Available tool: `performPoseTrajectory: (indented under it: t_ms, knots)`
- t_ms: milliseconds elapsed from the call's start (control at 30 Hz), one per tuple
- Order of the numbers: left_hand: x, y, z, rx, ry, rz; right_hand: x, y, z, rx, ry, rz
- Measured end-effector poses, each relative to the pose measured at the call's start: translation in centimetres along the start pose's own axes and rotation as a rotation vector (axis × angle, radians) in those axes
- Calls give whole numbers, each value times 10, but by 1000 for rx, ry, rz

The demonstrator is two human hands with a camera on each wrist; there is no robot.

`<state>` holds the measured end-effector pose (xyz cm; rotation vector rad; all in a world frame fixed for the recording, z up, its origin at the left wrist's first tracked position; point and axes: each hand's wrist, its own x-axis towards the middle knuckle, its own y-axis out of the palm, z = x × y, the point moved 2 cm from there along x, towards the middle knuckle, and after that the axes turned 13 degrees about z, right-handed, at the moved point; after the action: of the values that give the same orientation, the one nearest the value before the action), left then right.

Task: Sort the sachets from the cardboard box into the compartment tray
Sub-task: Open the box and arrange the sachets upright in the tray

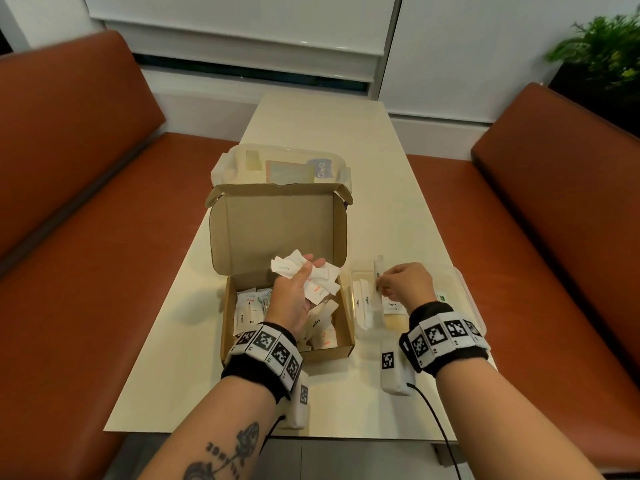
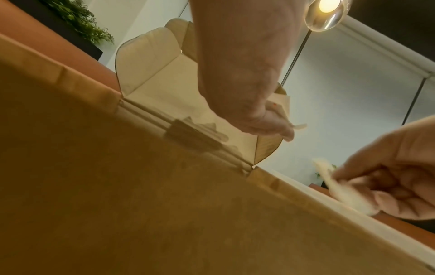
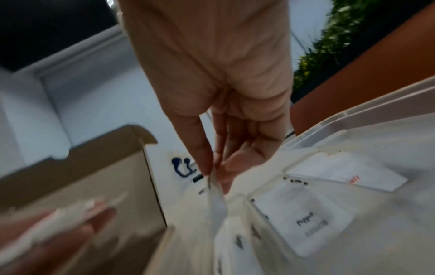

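So I'm mid-sort: cardboard box (image 1: 341, 327) under my left hand (image 1: 294, 299), fingers curled round a bunch of sachets (image 1: 313, 275). Right hand (image 1: 403, 284) pinches one sachet (image 1: 377, 271) above the compartment tray (image 1: 464, 289); next, drop it with the matching ones below my fingertips.

table (image 1: 311, 133): pale cream top, long, between two benches
benches (image 1: 86, 202): orange-brown upholstery, left and right
lidded container (image 1: 280, 166): clear plastic, behind the box lid
plant (image 1: 602, 43): green, far right corner
blinds (image 1: 242, 29): white, drawn
lamp (image 2: 327, 13): lit, overhead
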<state>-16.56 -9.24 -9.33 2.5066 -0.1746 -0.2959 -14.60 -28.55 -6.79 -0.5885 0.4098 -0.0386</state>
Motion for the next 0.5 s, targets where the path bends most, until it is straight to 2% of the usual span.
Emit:
performPoseTrajectory:
  t_ms: [133,500]
  knots:
    - [0,2,0,-8,7,-3,6,17,-4,-206,42,79]
    - [-1,-1,6,21,-10,-2,11,33,-8,-353,-6,146]
